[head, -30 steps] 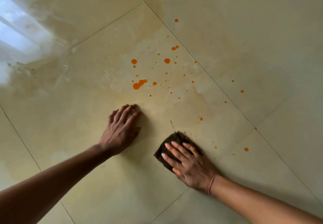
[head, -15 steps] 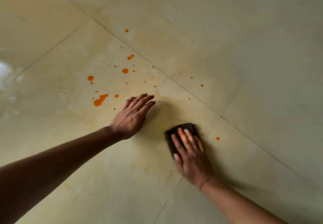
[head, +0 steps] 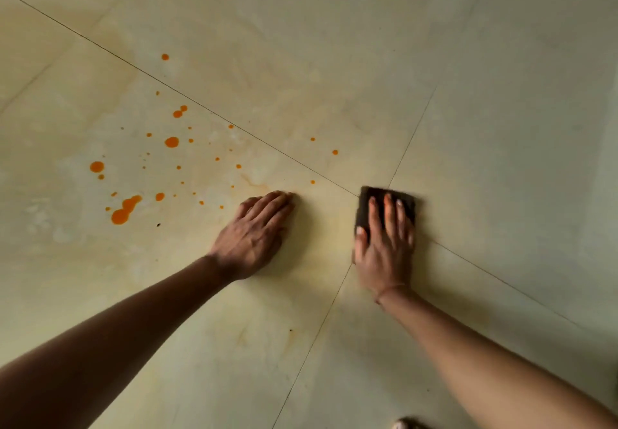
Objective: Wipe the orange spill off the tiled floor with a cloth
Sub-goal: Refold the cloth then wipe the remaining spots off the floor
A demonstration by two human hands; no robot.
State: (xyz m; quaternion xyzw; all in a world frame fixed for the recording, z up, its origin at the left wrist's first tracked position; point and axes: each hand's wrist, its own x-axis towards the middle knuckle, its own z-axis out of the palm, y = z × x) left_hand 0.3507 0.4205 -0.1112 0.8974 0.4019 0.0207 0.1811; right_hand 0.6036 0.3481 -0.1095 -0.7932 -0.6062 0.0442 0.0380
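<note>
Most of the orange spill (head: pixel 127 209) lies left of the cloth (head: pixel 388 206), past the braced, flat left hand (head: pixel 254 238). Right hand (head: pixel 384 248), fingers (head: pixel 388 214) spread on it, should press and sweep leftward.

No readable text, labels, brands, numbers or signs anywhere. The tiled floor (head: pixel 468 60) is plain, with no print or markings. The dark cloth (head: pixel 388 194) carries no tag or logo that can be made out.
</note>
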